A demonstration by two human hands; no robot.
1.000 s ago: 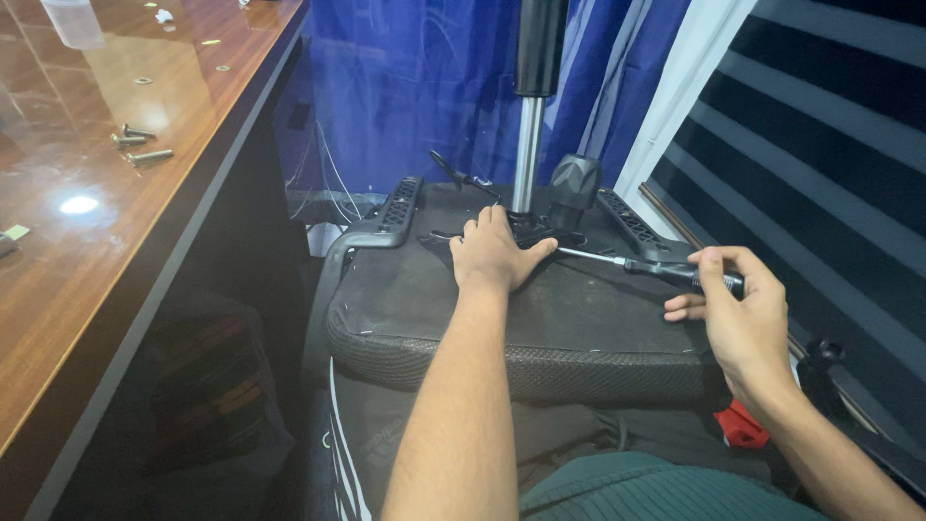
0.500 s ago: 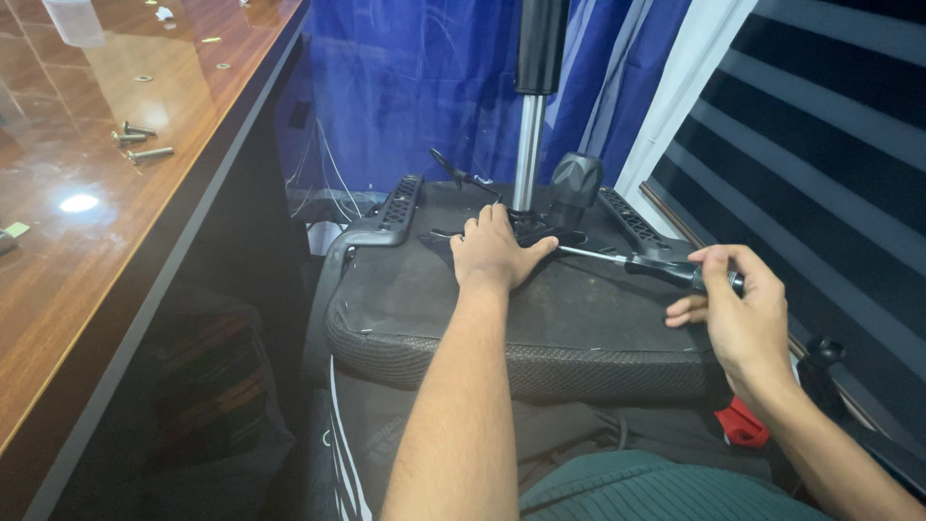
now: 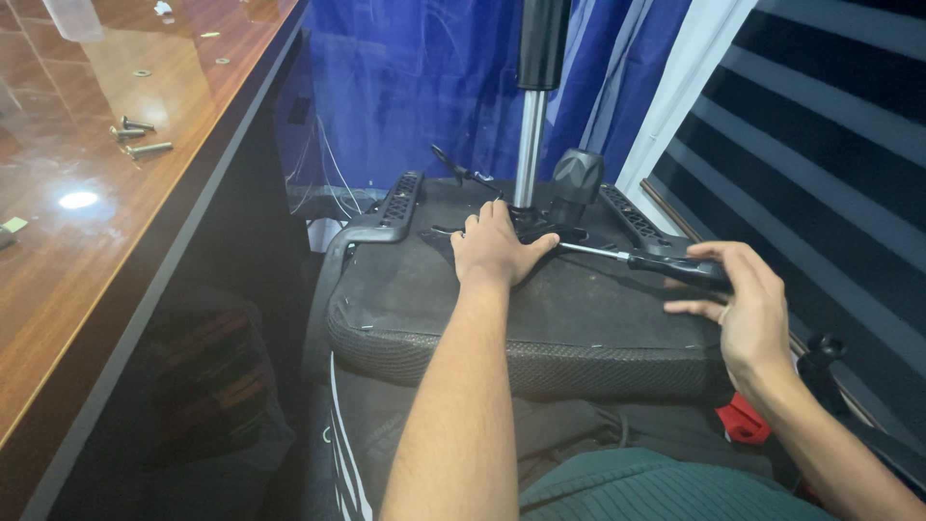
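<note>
A glossy brown wooden worktop [image 3: 87,241] runs down the left side, and blue curtain fabric [image 3: 405,87] hangs behind. Between them and the striped dark blind [image 3: 830,145] on the right lies an overturned black office chair seat [image 3: 540,309] with its mesh-edged underside facing up (the person's green-clad lap shows just below it). From the seat's middle a chrome and black gas-lift column [image 3: 531,116] rises upright, with a black faceted knob [image 3: 576,178] just beside it on the right.

The left hand [image 3: 494,249] lies flat on the seat underside at the foot of the column, fingers together and stretched forward, thumb spread toward the right, clamped on nothing. The right hand [image 3: 743,299] sits near the seat's right edge, its fingers loosely apart and curled over the handle of a black-handled screwdriver with a slim steel shaft [image 3: 637,259]; the grip looks light rather than tight. The shaft points left, its tip at the mechanism plate beside the left thumb.

A few steel bolts [image 3: 135,138] lie on the worktop, well apart from both hands.
</note>
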